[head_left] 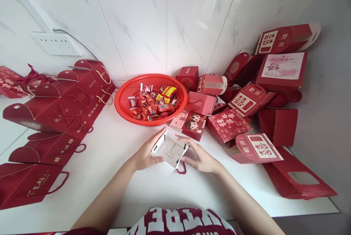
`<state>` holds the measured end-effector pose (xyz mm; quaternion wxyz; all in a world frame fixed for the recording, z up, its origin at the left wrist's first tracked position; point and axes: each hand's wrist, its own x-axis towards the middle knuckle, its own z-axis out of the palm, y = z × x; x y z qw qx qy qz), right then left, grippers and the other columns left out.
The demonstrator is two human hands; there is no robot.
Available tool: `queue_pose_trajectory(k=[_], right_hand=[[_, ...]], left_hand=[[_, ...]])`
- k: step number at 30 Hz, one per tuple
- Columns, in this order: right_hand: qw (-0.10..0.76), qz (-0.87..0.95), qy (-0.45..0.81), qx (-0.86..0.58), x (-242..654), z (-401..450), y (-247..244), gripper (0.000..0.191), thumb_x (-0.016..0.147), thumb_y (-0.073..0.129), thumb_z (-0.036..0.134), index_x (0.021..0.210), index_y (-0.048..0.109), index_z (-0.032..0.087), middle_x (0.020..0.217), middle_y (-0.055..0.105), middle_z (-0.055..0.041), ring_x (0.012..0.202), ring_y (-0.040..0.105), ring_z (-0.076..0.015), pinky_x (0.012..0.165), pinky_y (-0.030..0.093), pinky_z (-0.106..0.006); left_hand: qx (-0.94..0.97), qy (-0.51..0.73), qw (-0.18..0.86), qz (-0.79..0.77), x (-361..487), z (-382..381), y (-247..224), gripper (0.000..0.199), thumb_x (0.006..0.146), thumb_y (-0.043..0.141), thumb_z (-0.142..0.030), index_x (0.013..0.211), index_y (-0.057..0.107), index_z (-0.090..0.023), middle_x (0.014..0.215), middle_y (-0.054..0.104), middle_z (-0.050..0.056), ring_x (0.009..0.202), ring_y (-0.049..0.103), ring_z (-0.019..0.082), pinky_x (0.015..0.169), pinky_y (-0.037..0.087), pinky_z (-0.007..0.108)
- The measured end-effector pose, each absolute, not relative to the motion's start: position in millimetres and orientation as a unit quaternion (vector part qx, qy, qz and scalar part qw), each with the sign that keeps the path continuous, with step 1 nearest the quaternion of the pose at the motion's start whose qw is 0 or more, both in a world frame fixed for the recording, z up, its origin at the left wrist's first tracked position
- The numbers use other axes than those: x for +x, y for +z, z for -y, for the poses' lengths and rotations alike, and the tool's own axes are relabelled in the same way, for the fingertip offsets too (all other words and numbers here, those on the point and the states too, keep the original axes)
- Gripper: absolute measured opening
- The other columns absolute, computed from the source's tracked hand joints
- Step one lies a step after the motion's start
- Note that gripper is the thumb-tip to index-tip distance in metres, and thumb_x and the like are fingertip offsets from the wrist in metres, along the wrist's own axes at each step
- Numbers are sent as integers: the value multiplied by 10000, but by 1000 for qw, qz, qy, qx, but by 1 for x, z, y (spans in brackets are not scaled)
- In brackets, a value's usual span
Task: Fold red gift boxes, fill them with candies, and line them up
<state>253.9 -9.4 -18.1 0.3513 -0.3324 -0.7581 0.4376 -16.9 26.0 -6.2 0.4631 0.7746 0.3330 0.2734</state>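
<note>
Between my two hands, near the middle of the white table, is a small gift box (170, 150) with its top open toward me. Its inside is white and bare, with slotted flaps at the bottom, and a dark red cord loop (181, 168) hangs out at its near right corner. My left hand (148, 153) grips the left wall, thumb over the near edge. On the right side my right hand (199, 155) holds the other wall, fingers and thumb around the edge. Just beyond the box stands a red plastic basket (120, 109) containing wrapped candies (153, 103).
Several dark red gift boxes with cord handles (59, 112) stand in rows at the left. A loose pile of red and pink boxes (230, 125) fills the right side, against a grey surface (323, 110). Behind is a tiled wall (145, 19) with a socket strip (57, 44).
</note>
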Motion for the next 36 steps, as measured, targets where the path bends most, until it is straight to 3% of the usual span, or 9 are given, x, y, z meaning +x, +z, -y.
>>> queue_pose_trajectory(k=[3, 5, 8, 12, 18, 24, 28, 32, 36], right_hand=[[374, 699, 509, -336, 250, 7, -30, 684, 926, 599, 296, 1526, 271, 284, 1590, 333, -86, 1450, 341, -234, 1188, 283, -453], [398, 646, 559, -334, 244, 5, -38, 634, 892, 595, 294, 1482, 363, 269, 1559, 390, -70, 1418, 386, -244, 1168, 316, -442], [455, 572, 586, -350, 230, -2, -49, 471, 804, 514, 252, 1273, 527, 209, 1284, 616, -79, 1184, 578, -256, 1027, 461, -428], [516, 514, 550, -408, 206, -16, -61, 370, 768, 384, 213, 1107, 531, 201, 1060, 646, -65, 991, 613, -235, 918, 505, -397], [575, 452, 516, -447, 166, -27, -59, 420, 927, 279, 313, 1221, 551, 186, 1239, 616, -103, 1180, 552, -261, 1052, 426, -431], [601, 466, 512, -400, 165, -16, -51, 580, 1003, 243, 553, 1491, 358, 263, 1489, 460, -75, 1407, 391, -254, 1173, 308, -462], [555, 522, 525, -379, 179, -12, -56, 645, 954, 465, 530, 1531, 298, 293, 1577, 348, -57, 1466, 297, -254, 1210, 228, -469], [511, 543, 539, -392, 183, -11, -59, 639, 967, 398, 555, 1544, 288, 305, 1591, 326, -51, 1485, 254, -255, 1211, 212, -486], [492, 566, 528, -398, 183, -11, -55, 643, 974, 357, 568, 1554, 271, 301, 1593, 324, -55, 1497, 226, -252, 1213, 206, -482]], left_hand=[[706, 292, 585, -271, -19, -26, -12, 1207, 672, 812, -603, 1596, 115, -261, 1605, 270, 189, 1459, 306, 403, 1143, 343, 559], [687, 301, 612, -251, -16, -25, -14, 1279, 631, 852, -575, 1596, 59, -296, 1582, 304, 194, 1433, 357, 405, 1106, 381, 573], [700, 330, 569, -279, -9, -24, -21, 1349, 566, 898, -530, 1591, 45, -328, 1546, 351, 183, 1409, 391, 408, 1087, 388, 607], [702, 381, 499, -337, -1, -27, -36, 1269, 585, 914, -393, 1565, 108, -386, 1545, 338, 148, 1415, 374, 391, 1110, 346, 647], [668, 430, 499, -348, -2, -28, -44, 1079, 668, 862, -343, 1503, 182, -277, 1515, 358, 167, 1408, 382, 351, 1133, 362, 564], [666, 418, 480, -389, -10, -24, -40, 1052, 660, 873, -361, 1463, 200, -274, 1485, 375, 170, 1370, 421, 352, 1089, 414, 533], [672, 422, 475, -381, -13, -24, -39, 1070, 645, 884, -378, 1456, 192, -294, 1469, 375, 166, 1358, 418, 361, 1086, 403, 545], [634, 418, 565, -322, -12, -25, -36, 1145, 658, 868, -456, 1489, 95, -308, 1491, 336, 190, 1369, 404, 370, 1068, 425, 539], [640, 412, 563, -323, -13, -29, -37, 1090, 641, 885, -437, 1455, 166, -341, 1506, 288, 162, 1410, 329, 383, 1108, 368, 567]])
